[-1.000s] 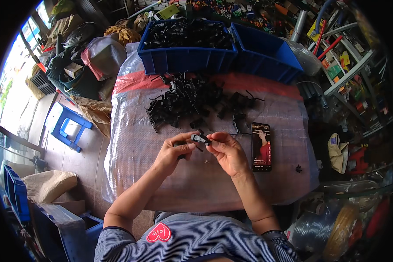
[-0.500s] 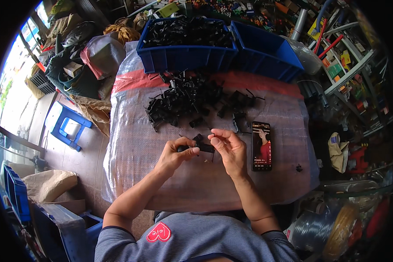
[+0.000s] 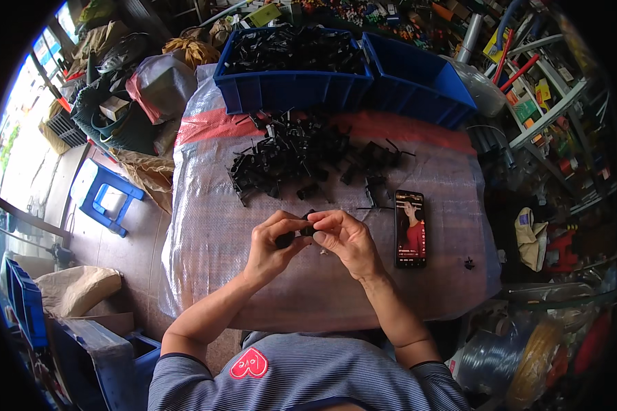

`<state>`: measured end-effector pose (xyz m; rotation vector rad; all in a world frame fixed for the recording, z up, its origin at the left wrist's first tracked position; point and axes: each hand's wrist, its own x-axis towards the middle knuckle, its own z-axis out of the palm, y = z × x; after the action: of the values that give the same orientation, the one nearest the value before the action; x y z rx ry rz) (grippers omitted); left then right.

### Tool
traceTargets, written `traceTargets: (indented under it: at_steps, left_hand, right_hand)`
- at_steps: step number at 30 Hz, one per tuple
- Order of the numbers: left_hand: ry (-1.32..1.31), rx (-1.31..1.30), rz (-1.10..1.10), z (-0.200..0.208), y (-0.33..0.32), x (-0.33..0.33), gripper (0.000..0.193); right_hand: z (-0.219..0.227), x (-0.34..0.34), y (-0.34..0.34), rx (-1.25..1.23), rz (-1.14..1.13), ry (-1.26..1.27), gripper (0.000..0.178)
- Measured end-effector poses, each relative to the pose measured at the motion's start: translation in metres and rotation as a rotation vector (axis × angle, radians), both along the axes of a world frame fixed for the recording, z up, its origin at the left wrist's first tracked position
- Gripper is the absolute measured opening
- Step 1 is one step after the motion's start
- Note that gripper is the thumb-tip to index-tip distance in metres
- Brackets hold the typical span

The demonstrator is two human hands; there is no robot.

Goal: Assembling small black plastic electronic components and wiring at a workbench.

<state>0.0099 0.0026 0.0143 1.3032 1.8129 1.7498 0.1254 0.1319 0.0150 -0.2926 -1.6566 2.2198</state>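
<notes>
Black part (image 3: 307, 231) could slip onto the counter (image 3: 308, 294) if the small fingertip pinch loosens. It lies at three o'clock from the left hand (image 3: 270, 241), which pinches it, and nine o'clock from the right hand (image 3: 349, 241), narrowly curled; whether that one grips it, I cannot tell.

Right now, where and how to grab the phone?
Probably by both long edges, near half, coming from the near side: the phone lies flat, screen up, short end facing that way, with the pile of black parts beyond its far left corner.
</notes>
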Motion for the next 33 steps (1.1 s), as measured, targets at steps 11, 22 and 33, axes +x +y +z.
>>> traceTargets:
  at_steps: [11, 22, 33]
  left_hand:
    - [0.035, -0.014, 0.049, 0.004, -0.001, 0.002, 0.020]
    - [-0.793, -0.219, -0.058, -0.002, 0.001, -0.003, 0.015]
    - [-0.468, -0.215, 0.004, -0.005, 0.000, 0.012, 0.023]
  right_hand:
    - [-0.006, 0.003, 0.003, -0.124, 0.096, -0.086, 0.019]
    - [0.007, 0.002, -0.014, 1.290, -0.187, 0.016, 0.052]
    - [-0.011, -0.003, -0.017, 1.257, -0.223, -0.063, 0.034]
